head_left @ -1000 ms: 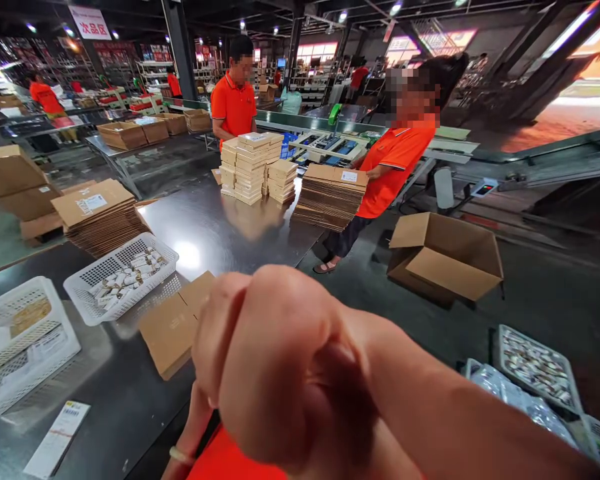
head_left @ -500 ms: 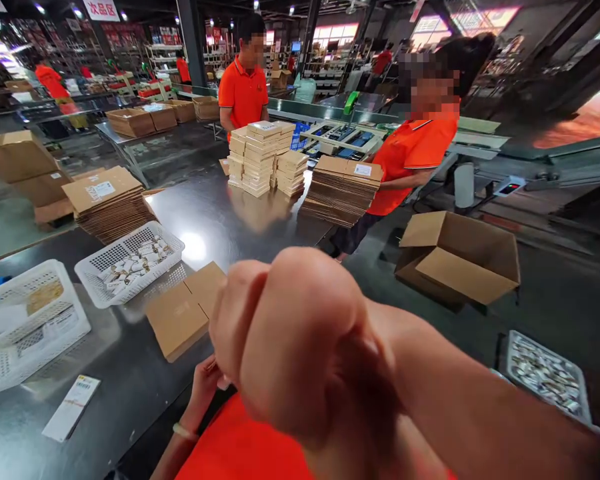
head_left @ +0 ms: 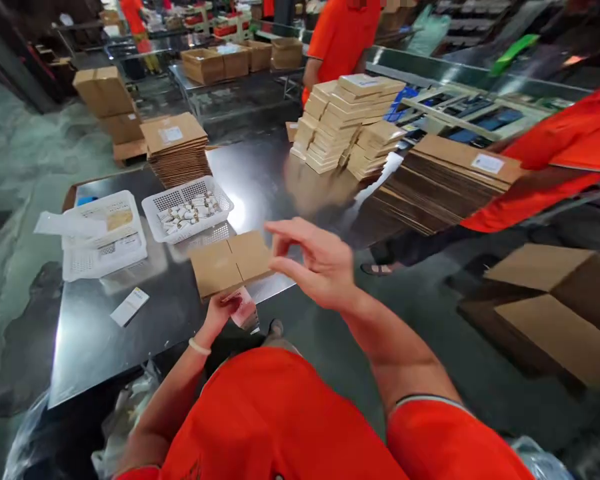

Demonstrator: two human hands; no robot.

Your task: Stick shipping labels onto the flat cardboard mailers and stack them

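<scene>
My left hand (head_left: 221,316), with a pale bracelet at the wrist, is closed on a small pink and white packet (head_left: 245,312) at the table's near edge. Just beyond it a flat brown cardboard box (head_left: 220,267) lies on the metal table. My right hand (head_left: 317,261) is raised to the right of this box, thumb and fingers apart, with nothing between them. A white basket (head_left: 153,220) of small white items stands behind the box. Farther left is another white basket (head_left: 83,263) with papers and a clear bag. A white card (head_left: 129,307) lies in front of it.
Stacked cream boxes (head_left: 330,127) stand at the table's back. A person (head_left: 555,153) at the right holds a stack of flat cardboard (head_left: 445,173); another person (head_left: 337,40) stands behind the table. An open carton (head_left: 555,313) is on the floor at the right.
The view has tilted down and turned left. My right hand has dropped away from in front of the camera and opened. The packet in my left hand now shows.
</scene>
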